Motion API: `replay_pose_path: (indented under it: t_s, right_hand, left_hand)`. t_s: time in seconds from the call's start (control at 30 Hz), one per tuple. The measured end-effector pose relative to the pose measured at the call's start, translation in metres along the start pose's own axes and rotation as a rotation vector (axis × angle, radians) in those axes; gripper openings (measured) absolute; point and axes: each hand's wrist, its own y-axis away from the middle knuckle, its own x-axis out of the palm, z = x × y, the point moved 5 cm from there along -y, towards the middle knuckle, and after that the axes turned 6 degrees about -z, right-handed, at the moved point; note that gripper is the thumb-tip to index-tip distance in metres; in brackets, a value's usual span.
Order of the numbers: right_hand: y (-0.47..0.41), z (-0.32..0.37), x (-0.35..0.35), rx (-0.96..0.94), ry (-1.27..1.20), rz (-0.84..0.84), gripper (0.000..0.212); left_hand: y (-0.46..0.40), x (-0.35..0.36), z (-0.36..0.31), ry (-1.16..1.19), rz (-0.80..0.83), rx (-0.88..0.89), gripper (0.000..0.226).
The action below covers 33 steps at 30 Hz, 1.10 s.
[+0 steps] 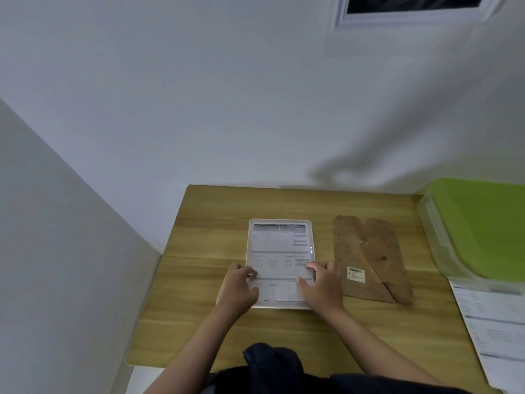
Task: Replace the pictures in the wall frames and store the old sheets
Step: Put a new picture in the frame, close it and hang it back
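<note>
Item: white frame (280, 306), lying flat near the middle of the wooden table (199, 322), with a printed sheet (279, 251) laid inside it. The sheet's far end runs away from our fingertips toward the wall; its near edge sits just short of the frame's near rail, between our wrists.

Left hand (238, 288): fingers (246, 272) curled, tips on the sheet's left edge at the frame's rim. We cannot tell whether they pinch the paper or only press it.

Right hand (322, 282): fingers (314, 265) spread and bent, tips resting on the sheet's right margin, thumb lower on the paper. Nothing is lifted; it pins the sheet, as far as we can see.

Just beyond the right fingers: brown backing board (372, 260) with a barcode label, lying flat and apart from the frame.

Further right: more printed sheets (494, 331) at the table edge, and a clear box with a green lid (483, 223).

Above, on the wall: the lower part of another frame (412, 17).

Step in hand, by our judgement: seating or squaring a sheet in the open frame; old or new sheet, we cannot tell.

Next move calls for: even pressure at both edges to keep the paper square, then one hand free to fetch the backing board.
</note>
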Motion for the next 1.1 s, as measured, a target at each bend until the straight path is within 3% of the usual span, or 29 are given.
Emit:
replay_pose_path:
  t_s: [0.3, 0.5, 0.67, 0.73, 1.1]
  right_hand:
    - [-0.012, -0.033, -0.041, 0.035, -0.092, -0.179, 0.029]
    - [-0.034, -0.088, -0.098, 0.137, -0.027, -0.26, 0.032]
    - [-0.048, -0.14, -0.122, 0.333, -0.024, -0.159, 0.049]
    - [-0.053, -0.149, -0.125, 0.405, -0.071, -0.116, 0.053]
    - [-0.067, -0.16, -0.13, 0.396, -0.299, -0.042, 0.055]
  left_hand:
    - [-0.007, 0.017, -0.056, 0.084, -0.13, 0.083, 0.027]
    - [-0.012, 0.079, -0.135, 0.139, -0.031, 0.144, 0.032]
    - [-0.016, 0.128, -0.162, -0.01, 0.116, 0.008, 0.055]
    - [-0.016, 0.14, -0.168, -0.012, 0.127, -0.028, 0.054]
    - [-0.027, 0.129, -0.17, 0.137, 0.049, -0.111, 0.055]
